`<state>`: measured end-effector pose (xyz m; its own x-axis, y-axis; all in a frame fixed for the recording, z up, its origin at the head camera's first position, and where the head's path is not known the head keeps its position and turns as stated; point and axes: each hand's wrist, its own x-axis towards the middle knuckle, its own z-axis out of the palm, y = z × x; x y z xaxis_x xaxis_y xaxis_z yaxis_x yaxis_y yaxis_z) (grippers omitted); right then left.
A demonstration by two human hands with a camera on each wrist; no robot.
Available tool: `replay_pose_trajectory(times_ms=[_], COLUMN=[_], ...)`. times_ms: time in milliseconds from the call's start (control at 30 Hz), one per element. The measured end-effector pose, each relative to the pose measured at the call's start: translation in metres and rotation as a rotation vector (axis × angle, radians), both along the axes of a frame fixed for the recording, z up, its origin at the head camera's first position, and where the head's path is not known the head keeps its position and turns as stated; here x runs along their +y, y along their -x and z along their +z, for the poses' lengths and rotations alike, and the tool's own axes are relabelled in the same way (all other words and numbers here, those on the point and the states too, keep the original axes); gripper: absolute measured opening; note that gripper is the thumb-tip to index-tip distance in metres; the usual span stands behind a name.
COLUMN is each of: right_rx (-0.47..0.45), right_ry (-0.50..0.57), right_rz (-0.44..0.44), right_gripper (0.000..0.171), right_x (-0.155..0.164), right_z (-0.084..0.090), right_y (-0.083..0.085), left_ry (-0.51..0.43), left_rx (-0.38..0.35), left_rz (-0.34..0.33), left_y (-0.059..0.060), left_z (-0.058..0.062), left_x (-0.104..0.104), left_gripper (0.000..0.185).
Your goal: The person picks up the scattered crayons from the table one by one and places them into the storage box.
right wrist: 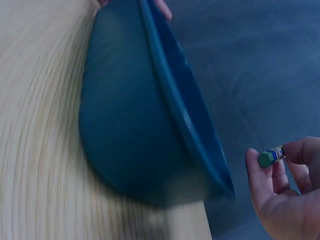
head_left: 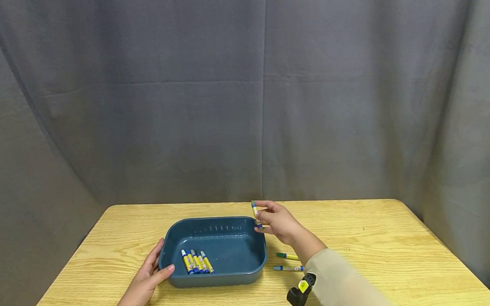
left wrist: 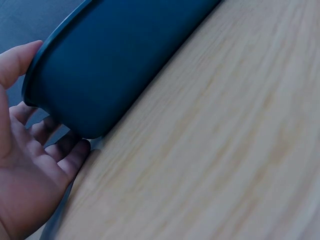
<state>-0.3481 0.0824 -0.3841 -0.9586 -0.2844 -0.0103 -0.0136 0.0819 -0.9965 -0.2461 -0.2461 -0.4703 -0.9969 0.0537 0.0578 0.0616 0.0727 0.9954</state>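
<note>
A dark blue-green plastic basin [head_left: 217, 280] rests on the table, with several crayons [head_left: 198, 263] in yellow and blue wrappers lying side by side at its left. At the basin's left end, my left hand [head_left: 145, 279] grips it, thumb over the rim and fingers against the outer wall. My right hand [head_left: 281, 224] is up at the far right corner, pinching a crayon [head_left: 255, 211] between thumb and fingers. That crayon's green end [right wrist: 265, 159] shows in the right wrist view, beside the basin's rim.
On the wooden table [head_left: 362, 239], right of the basin, lie a green crayon [head_left: 287, 256] and a blue crayon [head_left: 288, 268], both partly behind the right arm. A black device [head_left: 299, 294] is worn on the right wrist. Grey curtains [head_left: 241, 101] hang behind the table.
</note>
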Motion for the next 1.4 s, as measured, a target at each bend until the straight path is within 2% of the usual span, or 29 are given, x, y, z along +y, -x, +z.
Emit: replay_pose_trajectory(times_ms=[233, 567, 833, 967, 1133, 1400], right_rx=[-0.045, -0.125, -0.184, -0.196, -0.174, -0.072], right_ry=[0.006, -0.023, -0.095, -0.166, -0.279, -0.434], right_rz=[0.018, 0.028, 0.007, 0.001, 0.006, 0.023], right_gripper=[0.044, 0.046, 0.04, 0.037, 0.033, 0.028], right_x=[-0.032, -0.07, -0.092, -0.1, -0.106, -0.111], right_z=[0.001, -0.014, -0.03, -0.035, -0.039, -0.039], right_y=[-0.005, -0.015, -0.023, -0.026, -0.028, -0.033], left_ry=[0.003, -0.001, 0.002, 0.006, 0.007, 0.004], left_rx=[0.003, -0.018, -0.019, -0.012, -0.013, -0.004], left_rz=[0.003, -0.001, -0.005, -0.005, -0.003, 0.001], left_y=[0.0, 0.001, 0.002, 0.002, 0.002, 0.002], left_z=[0.001, 0.002, 0.002, 0.003, 0.003, 0.002], left_x=[0.001, 0.003, 0.005, 0.006, 0.007, 0.006], left_gripper=[0.08, 0.08, 0.081, 0.08, 0.08, 0.08])
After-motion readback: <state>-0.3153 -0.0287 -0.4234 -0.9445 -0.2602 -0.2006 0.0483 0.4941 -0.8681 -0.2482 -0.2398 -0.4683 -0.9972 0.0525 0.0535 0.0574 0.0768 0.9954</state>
